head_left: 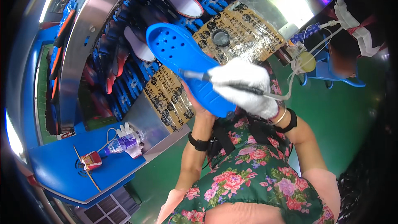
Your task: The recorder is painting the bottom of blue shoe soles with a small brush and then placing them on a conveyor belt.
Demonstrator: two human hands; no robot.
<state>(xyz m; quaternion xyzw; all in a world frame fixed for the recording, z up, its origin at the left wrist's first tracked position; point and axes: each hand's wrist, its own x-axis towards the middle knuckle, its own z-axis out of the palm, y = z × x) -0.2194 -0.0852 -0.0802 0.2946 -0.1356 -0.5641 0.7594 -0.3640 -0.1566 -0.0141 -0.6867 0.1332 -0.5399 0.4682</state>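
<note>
A bright blue shoe sole [182,45], with a raised rim and several round holes at its far end, is tilted up in front of me. My bare left hand [198,104] supports it from beneath and along its left edge; most of those fingers are hidden behind it. In a white glove, my right hand [244,84] grips a dark-handled brush [195,74]. Its blurred tip lies over the middle of the sole; whether it touches cannot be told. A thin pale hose [280,96] leads away from the handle's rear end.
Behind the sole runs a rack with several light soles [182,1] on blue holders. A tape-covered ledge [253,29] carries a round dark cup [220,37]. On the left, a blue table [54,157] holds a bottle [124,142], a glove and a small red box [91,160].
</note>
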